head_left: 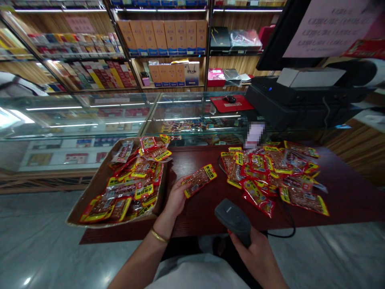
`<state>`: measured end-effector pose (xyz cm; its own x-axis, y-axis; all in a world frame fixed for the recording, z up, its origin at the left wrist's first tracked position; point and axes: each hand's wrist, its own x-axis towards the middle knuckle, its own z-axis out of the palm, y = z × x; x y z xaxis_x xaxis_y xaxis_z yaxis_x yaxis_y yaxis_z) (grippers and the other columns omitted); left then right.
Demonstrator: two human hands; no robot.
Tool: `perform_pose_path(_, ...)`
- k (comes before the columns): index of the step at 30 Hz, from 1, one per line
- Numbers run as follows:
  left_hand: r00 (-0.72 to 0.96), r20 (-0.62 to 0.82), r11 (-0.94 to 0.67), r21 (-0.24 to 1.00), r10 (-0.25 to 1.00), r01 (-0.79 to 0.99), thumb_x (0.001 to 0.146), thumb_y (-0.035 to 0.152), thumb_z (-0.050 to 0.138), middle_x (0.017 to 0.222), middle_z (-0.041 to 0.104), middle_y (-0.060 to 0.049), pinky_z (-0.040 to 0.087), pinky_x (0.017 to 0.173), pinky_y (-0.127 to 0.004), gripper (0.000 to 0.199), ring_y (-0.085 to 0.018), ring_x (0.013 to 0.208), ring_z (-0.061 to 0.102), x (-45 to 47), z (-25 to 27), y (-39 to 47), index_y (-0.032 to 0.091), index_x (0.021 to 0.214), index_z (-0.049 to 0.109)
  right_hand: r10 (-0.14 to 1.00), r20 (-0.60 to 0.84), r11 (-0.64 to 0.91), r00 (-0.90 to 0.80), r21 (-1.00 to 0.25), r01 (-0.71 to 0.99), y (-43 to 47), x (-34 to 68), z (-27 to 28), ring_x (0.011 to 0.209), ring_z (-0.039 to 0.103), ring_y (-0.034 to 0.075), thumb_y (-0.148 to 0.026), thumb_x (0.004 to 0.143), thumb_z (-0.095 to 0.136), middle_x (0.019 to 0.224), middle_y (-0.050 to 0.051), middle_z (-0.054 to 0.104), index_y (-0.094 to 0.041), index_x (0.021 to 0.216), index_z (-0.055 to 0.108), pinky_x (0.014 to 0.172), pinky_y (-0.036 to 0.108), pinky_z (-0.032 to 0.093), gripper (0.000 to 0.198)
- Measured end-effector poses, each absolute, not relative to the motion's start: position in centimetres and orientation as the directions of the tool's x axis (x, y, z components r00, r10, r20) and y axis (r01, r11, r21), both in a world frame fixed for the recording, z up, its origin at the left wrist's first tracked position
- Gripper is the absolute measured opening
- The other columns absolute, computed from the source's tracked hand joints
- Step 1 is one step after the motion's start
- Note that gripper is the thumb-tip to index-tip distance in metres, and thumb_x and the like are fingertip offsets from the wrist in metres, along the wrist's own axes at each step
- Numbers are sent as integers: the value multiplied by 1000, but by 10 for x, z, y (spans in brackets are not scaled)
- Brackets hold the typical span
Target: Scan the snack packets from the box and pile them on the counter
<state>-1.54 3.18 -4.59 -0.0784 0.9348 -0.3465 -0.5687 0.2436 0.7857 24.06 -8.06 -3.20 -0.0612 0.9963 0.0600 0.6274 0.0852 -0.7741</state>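
My left hand [177, 197] grips one end of a red and yellow snack packet [199, 180], held over the dark red wooden table [192, 216]. In my right hand [255, 251] is a dark handheld barcode scanner [233, 218], its head pointing up and left near the packet. To the left, an open cardboard box [76, 212] holds many similar snack packets [141, 166]. On the right of the table lies a loose pile of snack packets [267, 170]. The scanner's cable [290, 224] loops by the table's front edge.
Behind the table stands a glass display counter [120, 116], with a mouse [229, 99] on a red mat [243, 105]. A monitor [276, 44] and a black machine [276, 104] are at the right. Shelves with boxed goods [164, 36] line the back.
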Motion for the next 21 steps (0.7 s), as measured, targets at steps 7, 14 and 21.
perform_pose_path(7, 22, -390, 341, 777, 921, -529, 73, 22, 79, 106, 78, -8, 57, 81, -29, 34, -20, 89, 73, 13, -33, 40, 15, 106, 73, 995, 92, 59, 28, -814, 579, -84, 248, -24, 78, 80, 28, -35, 86, 60, 85, 8, 82, -20, 94, 77, 73, 33, 63, 24)
perform_pose_path(14, 367, -302, 462, 724, 880, -512, 78, 19, 73, 101, 76, -10, 56, 75, -29, 28, -17, 80, 70, 126, 8, 114, 14, 105, 72, 987, 121, 39, 102, -810, 586, -93, 263, -22, 69, 77, 27, -36, 86, 60, 77, 7, 81, -20, 89, 75, 69, 32, 62, 23)
perform_pose_path(21, 321, -187, 308, 870, 928, -386, 80, 19, 73, 115, 73, -9, 51, 82, -26, 34, -16, 93, 67, 154, 33, 119, 18, 114, 68, 989, 115, 25, 94, -750, 661, -96, 270, -34, 61, 75, 27, -44, 88, 58, 70, 5, 80, -23, 88, 76, 66, 33, 63, 28)
